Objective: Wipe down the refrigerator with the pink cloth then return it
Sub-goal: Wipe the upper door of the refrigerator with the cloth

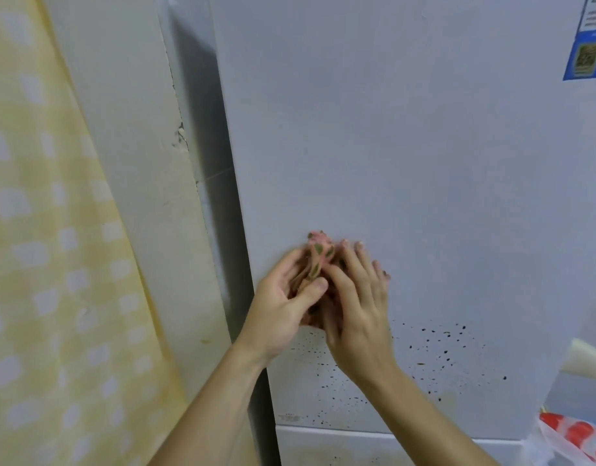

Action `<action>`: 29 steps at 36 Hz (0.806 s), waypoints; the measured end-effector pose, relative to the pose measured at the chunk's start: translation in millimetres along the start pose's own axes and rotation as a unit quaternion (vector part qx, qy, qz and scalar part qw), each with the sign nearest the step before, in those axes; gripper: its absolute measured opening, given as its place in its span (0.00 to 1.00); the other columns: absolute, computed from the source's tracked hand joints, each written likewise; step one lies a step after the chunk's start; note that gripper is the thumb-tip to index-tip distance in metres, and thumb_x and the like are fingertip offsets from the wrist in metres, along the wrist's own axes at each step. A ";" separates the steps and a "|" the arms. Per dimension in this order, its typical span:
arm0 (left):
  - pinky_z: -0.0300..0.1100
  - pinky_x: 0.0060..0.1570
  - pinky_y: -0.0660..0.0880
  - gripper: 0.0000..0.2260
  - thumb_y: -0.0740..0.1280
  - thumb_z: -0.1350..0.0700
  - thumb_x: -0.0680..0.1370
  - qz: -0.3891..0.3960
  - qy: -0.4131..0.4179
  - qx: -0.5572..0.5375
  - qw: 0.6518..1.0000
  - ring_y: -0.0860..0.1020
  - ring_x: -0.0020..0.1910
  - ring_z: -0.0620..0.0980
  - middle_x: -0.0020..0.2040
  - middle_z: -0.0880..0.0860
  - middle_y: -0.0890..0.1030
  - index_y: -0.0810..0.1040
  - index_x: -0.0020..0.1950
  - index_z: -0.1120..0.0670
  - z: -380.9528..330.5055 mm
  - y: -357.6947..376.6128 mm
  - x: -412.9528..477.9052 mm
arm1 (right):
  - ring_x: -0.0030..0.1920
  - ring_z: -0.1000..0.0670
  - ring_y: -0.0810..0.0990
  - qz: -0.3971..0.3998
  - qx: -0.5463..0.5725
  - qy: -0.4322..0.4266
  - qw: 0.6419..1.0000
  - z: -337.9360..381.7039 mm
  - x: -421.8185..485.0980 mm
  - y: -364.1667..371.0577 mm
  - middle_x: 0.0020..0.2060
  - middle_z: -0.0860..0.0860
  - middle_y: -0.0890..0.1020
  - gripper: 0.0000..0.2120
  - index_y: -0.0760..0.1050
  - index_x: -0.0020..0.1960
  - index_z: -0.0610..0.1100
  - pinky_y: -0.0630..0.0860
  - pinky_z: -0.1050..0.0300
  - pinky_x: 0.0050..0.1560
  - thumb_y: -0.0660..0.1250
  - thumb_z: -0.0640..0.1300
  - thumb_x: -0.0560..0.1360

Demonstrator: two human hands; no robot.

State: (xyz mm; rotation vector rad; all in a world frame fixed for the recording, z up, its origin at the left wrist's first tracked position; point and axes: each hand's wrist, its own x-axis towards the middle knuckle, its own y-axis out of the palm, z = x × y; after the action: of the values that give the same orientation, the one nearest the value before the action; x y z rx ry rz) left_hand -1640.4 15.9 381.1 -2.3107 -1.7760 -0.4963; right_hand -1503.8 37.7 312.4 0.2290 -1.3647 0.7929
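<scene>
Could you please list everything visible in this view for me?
refrigerator: one, pale grey-white, fills centre and right
dark specks: many, black, lower door
sticker: one, blue, door's top right
pink cloth: one, pink with green leaves, bunched between the hands
curtain: one, yellow checked, left
plastic bag: one, clear with red print, bottom right
left hand: one, pinches cloth
right hand: one, fingers press cloth

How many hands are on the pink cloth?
2. The left hand pinches the pink cloth from the left, against the refrigerator; the right hand lies over its right side, fingers fairly straight.
</scene>
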 end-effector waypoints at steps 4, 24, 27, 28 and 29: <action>0.58 0.53 0.84 0.15 0.63 0.64 0.84 0.042 -0.010 -0.089 0.995 0.85 0.59 0.59 0.61 0.57 0.85 0.82 0.64 0.51 -11.1 -1.9 1.0 | 0.83 0.44 0.57 -0.107 -0.095 -0.054 0.988 13.8 4.6 -13.3 0.79 0.42 0.65 0.23 0.72 0.72 0.43 0.49 0.39 0.83 0.66 0.31 0.79; 0.50 0.52 0.82 0.16 0.60 0.61 0.77 0.046 -0.049 -0.083 0.994 0.85 0.52 0.55 0.51 0.57 0.86 0.87 0.51 0.52 -13.2 -21.6 2.2 | 0.77 0.49 0.69 0.034 0.250 0.138 0.958 27.0 4.5 -64.5 0.75 0.52 0.68 0.32 0.64 0.69 0.49 0.73 0.58 0.71 0.80 0.45 0.74; 0.55 0.57 0.81 0.16 0.58 0.61 0.76 0.057 -0.060 -0.081 0.993 0.84 0.54 0.57 0.52 0.59 0.85 0.86 0.52 0.56 -16.2 -27.2 5.0 | 0.74 0.56 0.73 0.183 0.328 0.246 0.893 18.0 19.8 -77.4 0.73 0.64 0.72 0.48 0.57 0.78 0.62 0.76 0.64 0.65 0.81 0.61 0.66; 0.58 0.57 0.81 0.17 0.58 0.60 0.76 0.064 -0.066 -0.078 0.993 0.84 0.54 0.59 0.53 0.60 0.85 0.86 0.53 0.57 -17.7 -28.3 5.3 | 0.71 0.57 0.76 0.232 0.346 0.272 0.868 13.4 23.8 -80.3 0.71 0.63 0.75 0.50 0.57 0.79 0.66 0.78 0.61 0.64 0.81 0.66 0.65; 0.60 0.55 0.81 0.17 0.58 0.60 0.76 0.073 -0.074 -0.075 0.992 0.84 0.54 0.59 0.53 0.61 0.85 0.86 0.53 0.56 -18.6 -29.1 5.6 | 0.68 0.55 0.80 0.275 0.358 0.287 0.845 9.1 26.9 -82.5 0.68 0.61 0.78 0.50 0.58 0.79 0.66 0.79 0.56 0.64 0.80 0.68 0.64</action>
State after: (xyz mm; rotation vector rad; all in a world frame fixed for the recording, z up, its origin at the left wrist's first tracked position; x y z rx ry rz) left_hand -1669.9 22.3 398.9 -2.6203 -1.6659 -0.4613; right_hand -1459.6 -17.5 363.6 0.1510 -0.4983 1.6962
